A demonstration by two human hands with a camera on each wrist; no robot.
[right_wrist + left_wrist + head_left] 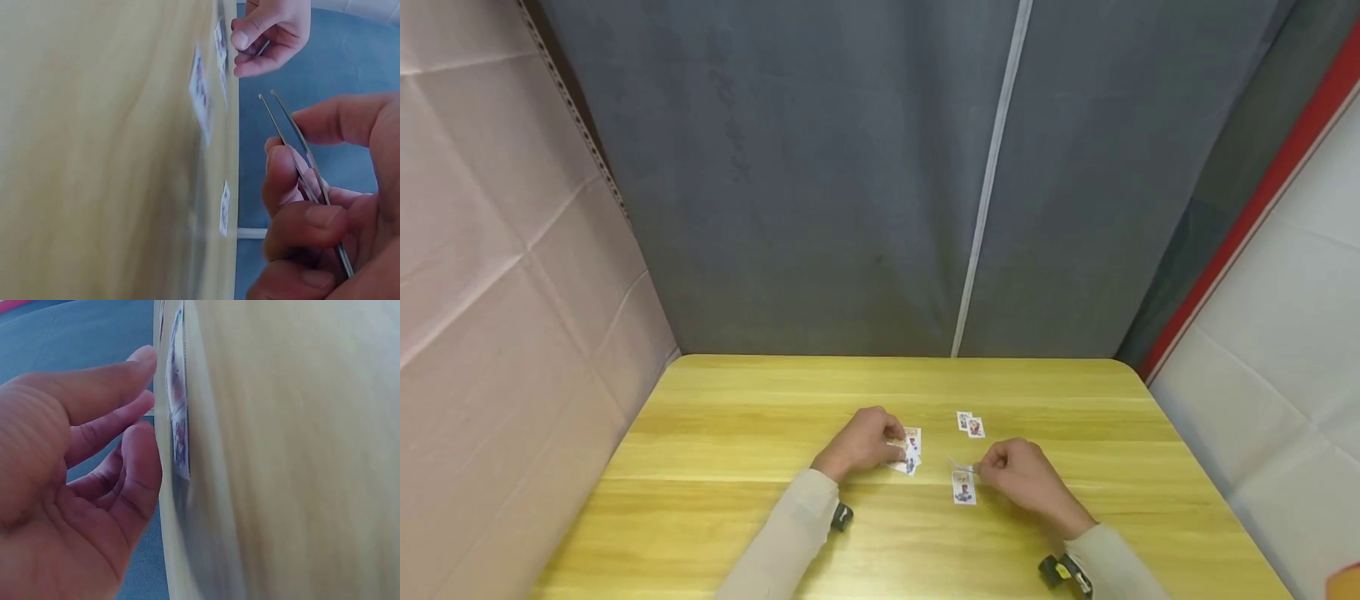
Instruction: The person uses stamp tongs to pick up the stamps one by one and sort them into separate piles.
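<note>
My right hand pinches tweezers, tips slightly apart; left hand fingers press stickers. Risk: sticker at 9 o'clock creases if nipped carelessly.

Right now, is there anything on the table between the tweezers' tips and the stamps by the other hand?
Nothing: in the head view, bare table separates the tweezers from the left-hand stamps.

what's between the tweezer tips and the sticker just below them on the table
Nothing visible. The tweezers in the right hand hover just above the sticker, with only bare table around it.
</note>
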